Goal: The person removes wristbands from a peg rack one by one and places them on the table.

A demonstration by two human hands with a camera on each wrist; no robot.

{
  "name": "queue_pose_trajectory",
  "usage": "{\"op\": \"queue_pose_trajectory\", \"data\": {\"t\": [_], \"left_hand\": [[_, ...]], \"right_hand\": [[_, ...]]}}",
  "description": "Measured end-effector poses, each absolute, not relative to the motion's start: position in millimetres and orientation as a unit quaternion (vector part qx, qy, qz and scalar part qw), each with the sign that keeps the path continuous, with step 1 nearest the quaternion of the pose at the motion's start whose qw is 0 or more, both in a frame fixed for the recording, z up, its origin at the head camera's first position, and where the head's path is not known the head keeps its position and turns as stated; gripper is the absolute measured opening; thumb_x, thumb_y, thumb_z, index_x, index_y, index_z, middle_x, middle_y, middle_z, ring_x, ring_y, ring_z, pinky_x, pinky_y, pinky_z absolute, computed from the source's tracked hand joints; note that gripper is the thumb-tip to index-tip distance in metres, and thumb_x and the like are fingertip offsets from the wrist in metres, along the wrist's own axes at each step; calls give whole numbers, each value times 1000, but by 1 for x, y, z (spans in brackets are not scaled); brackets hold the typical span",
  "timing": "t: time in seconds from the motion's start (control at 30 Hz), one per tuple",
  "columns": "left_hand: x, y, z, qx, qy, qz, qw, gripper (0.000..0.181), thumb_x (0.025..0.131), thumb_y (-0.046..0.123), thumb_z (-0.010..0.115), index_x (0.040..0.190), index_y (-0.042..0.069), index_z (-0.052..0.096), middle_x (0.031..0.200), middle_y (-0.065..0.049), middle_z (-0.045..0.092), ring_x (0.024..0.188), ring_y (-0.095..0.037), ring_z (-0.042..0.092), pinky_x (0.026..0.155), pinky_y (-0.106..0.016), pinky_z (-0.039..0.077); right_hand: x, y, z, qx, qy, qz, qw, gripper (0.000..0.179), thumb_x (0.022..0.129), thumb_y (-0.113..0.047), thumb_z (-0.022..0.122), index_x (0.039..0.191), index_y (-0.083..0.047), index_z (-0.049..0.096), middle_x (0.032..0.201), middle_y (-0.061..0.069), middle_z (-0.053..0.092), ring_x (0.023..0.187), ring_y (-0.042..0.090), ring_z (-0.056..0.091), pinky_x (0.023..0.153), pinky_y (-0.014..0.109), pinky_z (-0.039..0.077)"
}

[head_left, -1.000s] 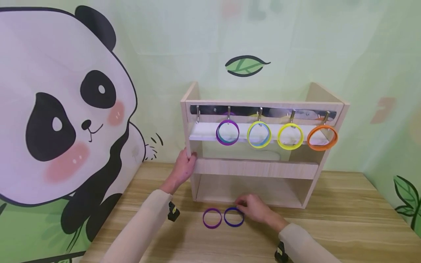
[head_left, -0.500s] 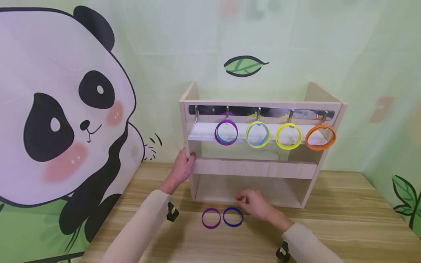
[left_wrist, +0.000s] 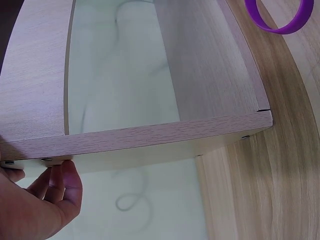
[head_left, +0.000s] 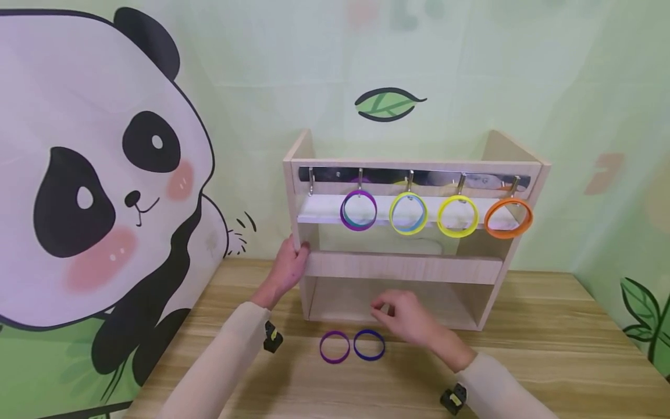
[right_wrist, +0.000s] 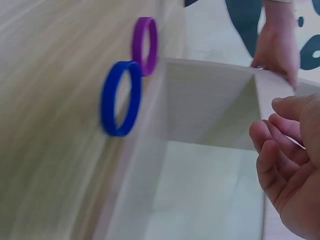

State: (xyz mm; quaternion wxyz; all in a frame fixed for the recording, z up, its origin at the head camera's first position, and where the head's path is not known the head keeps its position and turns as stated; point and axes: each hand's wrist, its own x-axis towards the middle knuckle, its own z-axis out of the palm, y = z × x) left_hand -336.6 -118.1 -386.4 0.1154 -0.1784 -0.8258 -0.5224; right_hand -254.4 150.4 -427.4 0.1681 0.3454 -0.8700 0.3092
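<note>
My left hand point(head_left: 288, 267) grips the left side panel of a small wooden shelf point(head_left: 403, 267); in the left wrist view its fingers point(left_wrist: 70, 187) lie against the panel's outer face. With loosely curled fingers and nothing held, my right hand point(head_left: 408, 317) hovers before the shelf's lower compartment. A blue wristband point(head_left: 369, 359) and a purple wristband point(head_left: 335, 362) lie side by side on the table, close to that hand and apart from it. On the shelf's hooks hang an orange wristband point(head_left: 509, 234), a yellow wristband point(head_left: 458, 234), a yellow and light blue pair point(head_left: 408, 231) and a purple and teal pair point(head_left: 358, 227).
A metal hook rail point(head_left: 335, 174) runs along the shelf's upper front, with its leftmost hook point(head_left: 311, 181) near the left panel. The wooden table point(head_left: 565, 343) extends around the shelf. Behind it is a printed wall cloth point(head_left: 251, 116) with a panda.
My right hand has lifted away from the blue wristband and moved up toward the shelf. The wristbands on the table stay put. My left hand keeps its grip on the side panel.
</note>
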Motion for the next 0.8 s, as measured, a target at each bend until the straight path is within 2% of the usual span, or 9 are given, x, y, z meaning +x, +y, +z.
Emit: {"op": "queue_pose_trajectory", "data": {"t": [0.23,0.8], "left_hand": [[-335,-117,-384,-189,-821,-525,124,41,100,14,37,140,4,38,129,-19,51,113,-33,54,89,-52,48],[-335,-117,-385,-177,-826,-522,120,42,100,13,37,140,4,37,129,-19,51,112,-33,55,88,-51,49]], "right_hand": [[-247,146,-405,336,-866,321,184,5,83,-7,70,88,-7,70,83,1,68,60,6,56,54,17,49],[-236,148,-346,316,-853,354,216,7,84,-7,70,91,-7,71,77,-6,62,65,6,54,55,21,50]]}}
